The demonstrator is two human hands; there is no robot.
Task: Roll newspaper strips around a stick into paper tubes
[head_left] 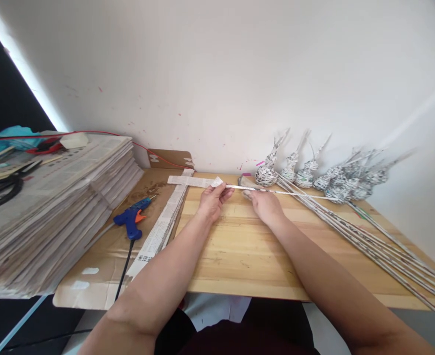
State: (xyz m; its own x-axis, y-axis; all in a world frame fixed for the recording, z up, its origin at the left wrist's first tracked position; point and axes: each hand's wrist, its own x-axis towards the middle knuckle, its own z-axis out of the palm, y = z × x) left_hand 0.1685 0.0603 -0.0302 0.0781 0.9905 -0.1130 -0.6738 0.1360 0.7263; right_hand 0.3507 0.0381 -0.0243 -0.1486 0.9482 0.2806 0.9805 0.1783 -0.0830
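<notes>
A newspaper strip (190,181) lies flat at its left end and runs into a thin rolled paper tube (299,193) to the right. My left hand (212,202) pinches it where the flat strip turns into the tube. My right hand (267,204) is closed around the tube a little farther right, back upward, with its fingertips mostly hidden. Just behind the right hand lies a greyish lump (245,181) whose kind I cannot make out. Left of my left hand, a stack of cut newspaper strips (162,224) lies slantwise.
A blue glue gun (130,218) rests on cardboard (102,268) at the left. Beside it rises a tall newspaper pile (110,187) with scissors (8,185) on top. Several woven paper figures (266,175) stand along the wall; long paper tubes (354,234) lie across the right side.
</notes>
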